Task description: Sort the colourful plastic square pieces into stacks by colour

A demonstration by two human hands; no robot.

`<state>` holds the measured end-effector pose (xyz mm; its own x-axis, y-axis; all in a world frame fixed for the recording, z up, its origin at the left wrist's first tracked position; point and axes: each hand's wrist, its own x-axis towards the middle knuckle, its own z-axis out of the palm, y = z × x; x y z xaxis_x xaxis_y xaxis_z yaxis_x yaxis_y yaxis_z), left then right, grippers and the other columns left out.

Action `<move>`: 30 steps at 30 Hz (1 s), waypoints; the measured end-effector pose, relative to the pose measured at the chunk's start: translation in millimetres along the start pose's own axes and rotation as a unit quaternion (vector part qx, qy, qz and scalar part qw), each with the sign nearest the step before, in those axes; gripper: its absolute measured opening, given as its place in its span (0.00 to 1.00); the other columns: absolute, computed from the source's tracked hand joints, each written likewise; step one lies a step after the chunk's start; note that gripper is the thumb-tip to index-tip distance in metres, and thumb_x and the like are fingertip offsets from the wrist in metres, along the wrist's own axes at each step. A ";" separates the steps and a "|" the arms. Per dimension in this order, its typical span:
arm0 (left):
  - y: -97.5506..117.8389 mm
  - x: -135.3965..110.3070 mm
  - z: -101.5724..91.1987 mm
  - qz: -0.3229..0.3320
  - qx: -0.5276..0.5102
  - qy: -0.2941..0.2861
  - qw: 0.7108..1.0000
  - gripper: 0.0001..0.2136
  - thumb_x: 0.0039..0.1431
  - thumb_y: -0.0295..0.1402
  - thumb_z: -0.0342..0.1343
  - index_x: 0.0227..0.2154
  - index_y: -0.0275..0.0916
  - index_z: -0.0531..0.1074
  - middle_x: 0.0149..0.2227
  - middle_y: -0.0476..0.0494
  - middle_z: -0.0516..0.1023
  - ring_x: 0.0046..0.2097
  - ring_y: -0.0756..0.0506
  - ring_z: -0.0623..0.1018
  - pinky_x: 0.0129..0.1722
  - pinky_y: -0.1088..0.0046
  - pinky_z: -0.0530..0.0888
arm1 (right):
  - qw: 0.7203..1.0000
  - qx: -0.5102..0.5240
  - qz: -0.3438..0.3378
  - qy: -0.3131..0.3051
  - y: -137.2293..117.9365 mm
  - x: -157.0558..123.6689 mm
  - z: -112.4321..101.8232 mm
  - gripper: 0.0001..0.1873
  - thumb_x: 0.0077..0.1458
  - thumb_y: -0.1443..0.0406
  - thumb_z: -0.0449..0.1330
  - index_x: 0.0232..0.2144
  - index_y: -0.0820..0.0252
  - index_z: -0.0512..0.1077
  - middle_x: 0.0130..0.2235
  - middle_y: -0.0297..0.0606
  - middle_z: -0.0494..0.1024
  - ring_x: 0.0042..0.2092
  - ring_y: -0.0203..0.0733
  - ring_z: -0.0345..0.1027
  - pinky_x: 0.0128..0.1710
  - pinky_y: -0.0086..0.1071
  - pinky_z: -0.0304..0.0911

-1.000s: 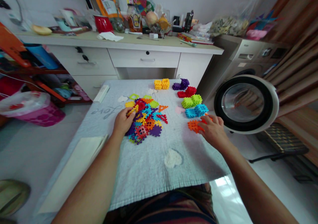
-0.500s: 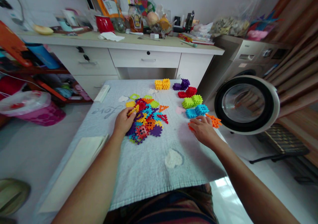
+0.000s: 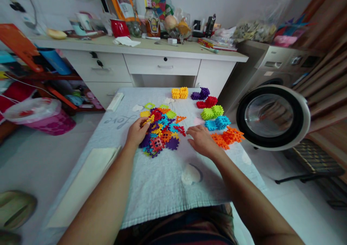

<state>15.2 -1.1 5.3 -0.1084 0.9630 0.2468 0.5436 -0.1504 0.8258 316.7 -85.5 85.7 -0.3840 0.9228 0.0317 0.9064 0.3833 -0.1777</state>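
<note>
Six one-colour clusters (image 3: 211, 112) line the tabletop's (image 3: 157, 190) right edge, pile (image 3: 164, 131) unsorted; left hand (image 3: 137, 133) pinches a yellow piece (image 3: 148, 120), right hand (image 3: 202, 142) flat, empty.

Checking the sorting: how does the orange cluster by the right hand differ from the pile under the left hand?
The orange cluster is one colour; the mixed pile holds many colours. The orange cluster is small, at the right edge of the cloth; the mixed pile is larger, mid-cloth. The left hand rests on the mixed pile; the right hand lies just beside the orange cluster. Both are toothed plastic pieces.
</note>
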 end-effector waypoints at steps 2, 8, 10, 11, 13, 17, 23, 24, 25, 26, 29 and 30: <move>-4.7 1.7 0.6 -0.007 -0.035 0.012 0.999 0.20 0.56 0.45 0.54 0.46 0.40 0.75 0.47 0.42 0.81 0.48 0.42 0.78 0.53 0.64 0.73 | 1.000 0.014 0.012 0.005 -7.8 17.1 11.3 0.19 0.65 0.66 0.53 0.57 0.58 0.70 0.57 0.47 0.74 0.55 0.53 0.63 0.53 0.44 0.57; -9.5 5.2 1.8 -0.035 -0.114 0.031 0.992 0.21 0.53 0.46 0.56 0.45 0.37 0.75 0.46 0.40 0.81 0.47 0.43 0.79 0.54 0.64 0.73 | 0.997 0.037 0.056 0.033 -8.5 37.9 43.9 0.20 0.65 0.67 0.52 0.58 0.57 0.67 0.56 0.47 0.73 0.53 0.51 0.64 0.52 0.42 0.58; -9.1 5.6 2.1 -0.041 -0.133 0.035 0.990 0.21 0.52 0.45 0.57 0.45 0.37 0.75 0.46 0.40 0.81 0.48 0.43 0.79 0.54 0.64 0.73 | 0.997 0.042 0.056 0.044 -6.5 35.9 47.3 0.20 0.64 0.66 0.54 0.58 0.57 0.68 0.55 0.47 0.73 0.53 0.51 0.64 0.52 0.41 0.58; -9.1 5.8 2.3 -0.043 -0.140 0.036 0.989 0.21 0.52 0.45 0.57 0.44 0.37 0.75 0.46 0.40 0.81 0.48 0.43 0.79 0.54 0.64 0.73 | 0.996 0.045 0.056 0.049 -5.6 34.6 47.9 0.21 0.63 0.66 0.55 0.57 0.58 0.68 0.55 0.47 0.73 0.53 0.51 0.64 0.52 0.40 0.58; -9.4 6.2 2.7 -0.047 -0.152 0.038 0.987 0.21 0.51 0.46 0.58 0.44 0.37 0.75 0.45 0.40 0.81 0.47 0.43 0.79 0.54 0.64 0.73 | 0.996 0.053 0.055 0.054 -4.2 32.2 48.2 0.21 0.61 0.66 0.56 0.56 0.60 0.69 0.53 0.48 0.73 0.52 0.51 0.64 0.52 0.40 0.59; -11.3 7.9 4.5 -0.051 -0.157 0.040 0.985 0.22 0.50 0.46 0.59 0.44 0.37 0.75 0.44 0.40 0.81 0.47 0.43 0.79 0.53 0.64 0.73 | 0.993 0.072 0.058 0.076 -1.9 30.6 50.9 0.20 0.58 0.67 0.57 0.53 0.63 0.72 0.50 0.48 0.73 0.51 0.49 0.65 0.52 0.39 0.59; -16.0 11.9 8.6 -0.058 -0.113 0.020 0.992 0.22 0.50 0.47 0.59 0.45 0.38 0.76 0.43 0.42 0.81 0.45 0.43 0.79 0.49 0.65 0.74 | 0.988 0.106 0.050 0.099 1.1 29.6 54.9 0.19 0.54 0.71 0.57 0.49 0.62 0.73 0.48 0.46 0.73 0.50 0.45 0.67 0.50 0.35 0.61; -15.6 12.4 9.0 -0.061 -0.105 0.014 0.993 0.22 0.50 0.47 0.58 0.45 0.39 0.77 0.43 0.42 0.81 0.45 0.43 0.79 0.48 0.65 0.74 | 0.988 0.108 0.049 0.099 1.0 29.0 53.9 0.19 0.54 0.71 0.58 0.49 0.62 0.73 0.48 0.45 0.73 0.50 0.45 0.67 0.50 0.34 0.61; -14.8 12.7 9.2 -0.064 -0.097 0.008 0.993 0.22 0.50 0.47 0.58 0.45 0.39 0.77 0.43 0.42 0.81 0.44 0.43 0.79 0.48 0.66 0.74 | 0.988 0.107 0.049 0.099 0.6 28.3 52.1 0.18 0.53 0.71 0.58 0.48 0.61 0.73 0.48 0.45 0.73 0.50 0.45 0.67 0.50 0.34 0.61; -13.5 12.9 9.2 -0.068 -0.089 0.004 0.994 0.22 0.50 0.47 0.58 0.44 0.39 0.77 0.43 0.42 0.82 0.44 0.42 0.79 0.48 0.66 0.74 | 0.988 0.104 0.049 0.099 0.0 27.6 49.5 0.18 0.53 0.71 0.58 0.48 0.61 0.73 0.47 0.45 0.73 0.50 0.45 0.67 0.50 0.35 0.61; -9.5 13.2 9.0 -0.075 -0.063 0.001 0.995 0.21 0.50 0.46 0.59 0.44 0.41 0.77 0.44 0.44 0.82 0.44 0.42 0.79 0.48 0.65 0.73 | 0.990 0.088 0.044 0.102 -0.6 25.9 34.7 0.19 0.53 0.70 0.59 0.48 0.61 0.74 0.47 0.46 0.75 0.50 0.47 0.67 0.50 0.36 0.61; -8.7 13.3 8.8 -0.074 -0.056 0.000 0.996 0.21 0.50 0.47 0.59 0.44 0.42 0.77 0.44 0.44 0.82 0.45 0.42 0.79 0.49 0.65 0.73 | 0.991 0.080 0.041 0.103 0.4 26.1 27.3 0.19 0.53 0.69 0.59 0.49 0.61 0.74 0.47 0.46 0.75 0.50 0.48 0.67 0.51 0.37 0.61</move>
<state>16.3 15.0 -3.0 -0.1806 0.9763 0.1193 0.4253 -0.0318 0.9045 302.3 -62.3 59.6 -0.2509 0.9455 0.2076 0.8872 0.3104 -0.3414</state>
